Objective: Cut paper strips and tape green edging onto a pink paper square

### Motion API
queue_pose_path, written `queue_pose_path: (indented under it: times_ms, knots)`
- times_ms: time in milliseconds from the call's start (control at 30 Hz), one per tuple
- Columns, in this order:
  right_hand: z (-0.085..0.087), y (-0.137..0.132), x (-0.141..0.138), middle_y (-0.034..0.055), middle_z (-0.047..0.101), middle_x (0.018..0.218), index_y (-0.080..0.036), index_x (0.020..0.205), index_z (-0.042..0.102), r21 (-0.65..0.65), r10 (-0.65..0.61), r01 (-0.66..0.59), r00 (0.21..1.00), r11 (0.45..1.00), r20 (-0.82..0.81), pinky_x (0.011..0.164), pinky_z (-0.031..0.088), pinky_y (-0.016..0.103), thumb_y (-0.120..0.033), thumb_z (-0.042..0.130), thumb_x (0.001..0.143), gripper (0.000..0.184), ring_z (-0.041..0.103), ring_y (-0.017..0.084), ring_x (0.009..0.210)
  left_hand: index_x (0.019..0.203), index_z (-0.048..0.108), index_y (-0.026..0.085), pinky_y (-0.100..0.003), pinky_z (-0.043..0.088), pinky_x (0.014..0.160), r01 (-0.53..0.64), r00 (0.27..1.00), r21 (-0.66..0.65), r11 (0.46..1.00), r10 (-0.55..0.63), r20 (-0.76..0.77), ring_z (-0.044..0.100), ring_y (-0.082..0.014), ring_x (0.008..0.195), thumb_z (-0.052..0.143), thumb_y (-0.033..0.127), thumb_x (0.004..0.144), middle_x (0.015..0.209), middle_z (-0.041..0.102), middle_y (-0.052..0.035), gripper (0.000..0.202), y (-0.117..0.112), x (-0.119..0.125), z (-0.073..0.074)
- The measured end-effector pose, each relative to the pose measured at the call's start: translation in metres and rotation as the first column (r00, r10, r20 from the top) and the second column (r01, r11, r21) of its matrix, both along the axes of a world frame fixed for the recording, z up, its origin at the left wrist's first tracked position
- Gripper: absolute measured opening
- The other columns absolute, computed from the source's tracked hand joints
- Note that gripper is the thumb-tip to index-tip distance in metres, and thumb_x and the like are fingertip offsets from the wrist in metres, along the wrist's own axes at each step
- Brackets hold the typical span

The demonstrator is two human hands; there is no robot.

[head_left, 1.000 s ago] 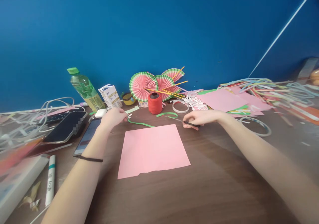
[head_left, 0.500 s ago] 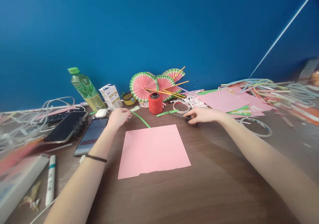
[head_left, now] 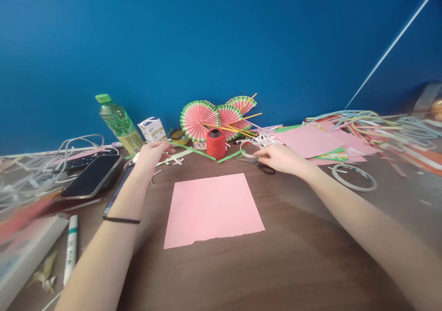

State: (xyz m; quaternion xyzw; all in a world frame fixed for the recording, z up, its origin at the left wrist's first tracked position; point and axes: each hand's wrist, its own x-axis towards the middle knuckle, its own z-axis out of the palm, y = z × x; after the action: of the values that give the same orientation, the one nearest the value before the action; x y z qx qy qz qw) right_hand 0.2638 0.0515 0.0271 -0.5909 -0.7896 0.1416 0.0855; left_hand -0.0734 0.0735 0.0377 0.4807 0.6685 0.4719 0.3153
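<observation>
My left hand [head_left: 154, 154] is beyond the left edge of the pink paper sheet [head_left: 212, 212], its fingers closed on one end of a thin green paper strip [head_left: 196, 151]. The strip slants right to the foot of a red thread spool [head_left: 215, 145]. My right hand [head_left: 281, 159] lies low over the table, fingers pinched on a pair of scissors [head_left: 266, 168]. One dark handle loop shows below the fingers, and the blades point left. A shorter green strip [head_left: 230, 156] lies by the blade tips. Part of my left fingers' grip is hidden.
Pleated watermelon-patterned paper fans [head_left: 200, 120] lean at the blue wall. Left stand a green bottle [head_left: 120, 124] and a small carton [head_left: 152, 130], near phones [head_left: 91, 176] and a marker [head_left: 71, 246]. Pink sheets [head_left: 309, 140], a clear ring [head_left: 354, 177] and coloured strips are right.
My left hand has moved left and away from me, carrying the green strip off the pink sheet's edge. My right hand has shifted slightly, showing more of the scissors' handle.
</observation>
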Motion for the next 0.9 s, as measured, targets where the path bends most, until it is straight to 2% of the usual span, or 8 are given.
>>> queue_pose_path:
  times_ms: [167, 300, 367, 467, 533, 600, 733, 900]
  knots:
    - [-0.009, -0.011, -0.028, 0.0026, 0.067, 0.100, -0.021, 0.095, 0.067, -0.001, 0.282, -0.299, 0.902, 0.954, -0.327, 0.081, 0.043, 0.029, -0.027, 0.049, 0.080, 0.024, 0.059, 0.019, 0.091, 0.068, 0.070, 0.017, -0.022, 0.042, 0.052, 0.084, 0.996, -0.064, 0.994, -0.082, 0.028, 0.057, -0.0116, 0.054, 0.064, 0.033, 0.053, 0.073, 0.070, -0.0051, 0.022, 0.001, 0.000, -0.007]
    - [-0.027, -0.012, -0.041, 0.0052, 0.063, 0.108, -0.019, 0.102, 0.063, 0.059, 0.398, -0.409, 0.831, 0.911, -0.388, 0.086, 0.042, 0.032, -0.021, 0.051, 0.078, 0.027, 0.056, 0.019, 0.099, 0.057, 0.067, 0.018, -0.023, 0.042, 0.052, 0.149, 0.972, -0.176, 0.973, -0.177, -0.155, 0.058, -0.0143, 0.055, 0.060, 0.030, 0.057, 0.064, 0.068, -0.0051, 0.015, 0.003, 0.001, -0.015]
    - [-0.033, -0.011, -0.043, 0.0063, 0.060, 0.112, -0.019, 0.105, 0.061, 0.086, 0.444, -0.445, 0.818, 0.891, -0.365, 0.091, 0.040, 0.034, -0.020, 0.051, 0.078, 0.029, 0.053, 0.020, 0.103, 0.049, 0.064, 0.018, -0.026, 0.042, 0.053, 0.153, 0.895, -0.297, 0.942, -0.260, -0.362, 0.059, -0.0182, 0.057, 0.059, 0.034, 0.060, 0.060, 0.067, -0.0066, 0.019, 0.003, 0.001, -0.015]
    - [-0.036, -0.010, -0.042, 0.0067, 0.059, 0.113, -0.019, 0.107, 0.060, 0.079, 0.449, -0.449, 0.834, 0.890, -0.322, 0.092, 0.039, 0.035, -0.021, 0.051, 0.079, 0.030, 0.053, 0.021, 0.104, 0.054, 0.063, 0.019, -0.032, 0.042, 0.058, -0.013, 0.694, -0.393, 0.919, -0.275, -0.666, 0.062, -0.0279, 0.069, 0.057, 0.042, 0.064, 0.070, 0.068, -0.0103, 0.026, 0.000, 0.002, -0.012]
    - [-0.035, -0.010, -0.041, 0.0070, 0.060, 0.112, -0.019, 0.106, 0.060, 0.072, 0.445, -0.446, 0.839, 0.892, -0.313, 0.091, 0.040, 0.035, -0.021, 0.050, 0.079, 0.029, 0.053, 0.021, 0.103, 0.071, 0.066, 0.018, -0.036, 0.043, 0.064, -0.105, 0.569, -0.275, 0.956, -0.169, -0.805, 0.061, -0.0335, 0.083, 0.052, 0.039, 0.070, 0.085, 0.068, -0.0136, 0.025, -0.002, 0.002, -0.012]
    - [-0.034, -0.011, -0.041, 0.0073, 0.061, 0.110, -0.018, 0.103, 0.061, 0.074, 0.445, -0.446, 0.838, 0.892, -0.315, 0.089, 0.041, 0.034, -0.020, 0.050, 0.079, 0.027, 0.054, 0.021, 0.101, 0.090, 0.063, 0.015, -0.038, 0.043, 0.071, -0.062, 0.472, -0.113, 0.992, -0.070, -0.879, 0.058, -0.0341, 0.093, 0.044, 0.028, 0.076, 0.098, 0.064, -0.0174, 0.027, -0.002, -0.001, -0.015]
    - [-0.033, -0.010, -0.041, 0.0073, 0.062, 0.107, -0.017, 0.101, 0.062, 0.077, 0.445, -0.445, 0.836, 0.892, -0.320, 0.088, 0.041, 0.033, -0.019, 0.050, 0.078, 0.026, 0.055, 0.020, 0.099, 0.113, 0.054, 0.008, -0.038, 0.041, 0.082, 0.058, 0.363, -0.105, 0.993, -0.119, -0.924, 0.055, -0.0311, 0.100, 0.031, 0.014, 0.080, 0.110, 0.059, -0.0210, 0.041, 0.005, -0.011, -0.031]
    - [-0.035, -0.007, -0.039, 0.0069, 0.061, 0.107, -0.017, 0.101, 0.062, 0.083, 0.461, -0.461, 0.826, 0.884, -0.325, 0.088, 0.041, 0.033, -0.018, 0.050, 0.078, 0.026, 0.054, 0.020, 0.099, 0.112, 0.057, 0.011, -0.039, 0.041, 0.084, 0.057, 0.324, -0.137, 0.989, -0.148, -0.934, 0.052, -0.0321, 0.103, 0.037, 0.013, 0.078, 0.110, 0.059, -0.0182, 0.040, 0.011, -0.019, -0.040]
